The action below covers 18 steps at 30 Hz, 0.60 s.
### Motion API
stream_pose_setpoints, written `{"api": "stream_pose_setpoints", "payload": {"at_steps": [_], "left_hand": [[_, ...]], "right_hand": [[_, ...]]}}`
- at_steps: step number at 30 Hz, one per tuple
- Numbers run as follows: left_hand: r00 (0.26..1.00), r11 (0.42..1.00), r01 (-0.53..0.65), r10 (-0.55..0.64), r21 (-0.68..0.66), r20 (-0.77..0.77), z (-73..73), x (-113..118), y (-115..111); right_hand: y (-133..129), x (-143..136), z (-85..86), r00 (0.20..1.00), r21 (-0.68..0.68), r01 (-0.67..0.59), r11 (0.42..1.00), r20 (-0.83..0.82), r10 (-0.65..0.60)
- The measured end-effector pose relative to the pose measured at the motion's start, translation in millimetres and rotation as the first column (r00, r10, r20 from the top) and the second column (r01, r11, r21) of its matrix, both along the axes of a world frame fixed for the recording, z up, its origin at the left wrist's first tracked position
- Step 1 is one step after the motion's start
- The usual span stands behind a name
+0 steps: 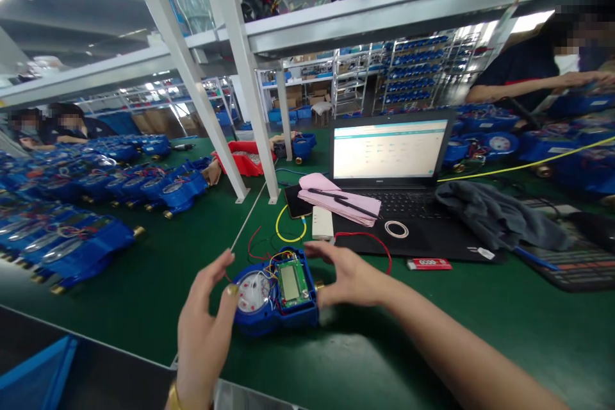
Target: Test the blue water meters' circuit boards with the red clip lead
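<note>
A blue water meter (298,318) lies on the green bench in front of me, its lid off. It has a round dial (254,291) on the left and a green circuit board with a small grey display (290,282) on the right. Thin coloured wires run between the two. My left hand (204,323) is beside the dial end, thumb and fingers spread apart. Around the brass fitting at the other end curves my right hand (348,275), its thumb and fingers also apart. Whether either hand touches the meter, I cannot tell.
Behind the meter are a laptop (389,150), pink papers (343,200) with pens and a white box (322,223). A grey cloth (500,214) lies at right. Rows of blue meters (81,243) fill the left. Shelf posts (250,77) rise ahead; a person (523,70) works at right.
</note>
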State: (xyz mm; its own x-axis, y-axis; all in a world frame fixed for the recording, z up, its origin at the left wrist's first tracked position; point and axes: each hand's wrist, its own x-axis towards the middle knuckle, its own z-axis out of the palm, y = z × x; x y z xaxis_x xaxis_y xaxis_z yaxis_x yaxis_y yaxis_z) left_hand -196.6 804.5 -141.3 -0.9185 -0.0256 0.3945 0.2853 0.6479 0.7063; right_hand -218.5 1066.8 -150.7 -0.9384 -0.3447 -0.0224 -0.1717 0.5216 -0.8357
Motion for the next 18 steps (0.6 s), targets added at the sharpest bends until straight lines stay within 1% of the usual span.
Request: {"api": "stream_pose_setpoints", "payload": {"at_steps": [1,2,3,4,5,7,9,12,15,18], "left_hand": [[0.992,0.997,-0.050,0.044,0.051,0.119,5.5,-12.5,-1.8],[0.971,0.993,-0.062,0.036,0.104,0.238,9.7,-26.2,-2.1],[0.951,0.992,-0.009,-0.031,0.128,0.308,12.4,-40.0,-0.8],[0.926,0.986,0.048,-0.104,0.160,0.362,13.6,-52.6,1.7],[0.896,0.972,0.106,-0.185,0.211,0.404,13.8,-63.0,5.1],[0.865,0.927,0.185,-0.312,0.327,0.392,13.4,-74.5,12.5],[0.867,0.859,0.224,-0.391,0.461,0.308,14.7,-72.8,18.5],[0.867,0.742,0.261,-0.461,0.617,0.187,21.7,-55.2,24.1],[0.860,0.663,0.294,-0.498,0.689,0.111,29.8,-37.3,27.6],[0.852,0.616,0.337,-0.522,0.712,0.048,33.9,-27.1,29.1]], "right_hand": [[-6.6,5.8,-6.4,0.994,-0.114,-0.089,0.989,0.045,0.095],[-12.6,10.3,-14.1,0.984,-0.227,-0.136,0.964,0.086,0.159],[-17.8,13.6,-22.0,0.977,-0.304,-0.142,0.942,0.109,0.182],[-22.1,15.8,-29.4,0.980,-0.336,-0.120,0.934,0.108,0.165],[-25.4,17.2,-35.6,0.988,-0.335,-0.096,0.937,0.080,0.130],[-29.2,18.5,-43.6,0.998,-0.263,-0.067,0.962,-0.026,0.062],[-30.4,18.8,-47.2,0.995,-0.210,-0.060,0.976,-0.089,0.042],[-29.7,18.7,-50.8,0.994,-0.250,-0.077,0.965,-0.091,0.056],[-28.6,17.8,-55.1,0.991,-0.270,-0.089,0.959,-0.121,0.058],[-28.3,17.0,-57.5,0.990,-0.248,-0.093,0.964,-0.123,0.064]]}}
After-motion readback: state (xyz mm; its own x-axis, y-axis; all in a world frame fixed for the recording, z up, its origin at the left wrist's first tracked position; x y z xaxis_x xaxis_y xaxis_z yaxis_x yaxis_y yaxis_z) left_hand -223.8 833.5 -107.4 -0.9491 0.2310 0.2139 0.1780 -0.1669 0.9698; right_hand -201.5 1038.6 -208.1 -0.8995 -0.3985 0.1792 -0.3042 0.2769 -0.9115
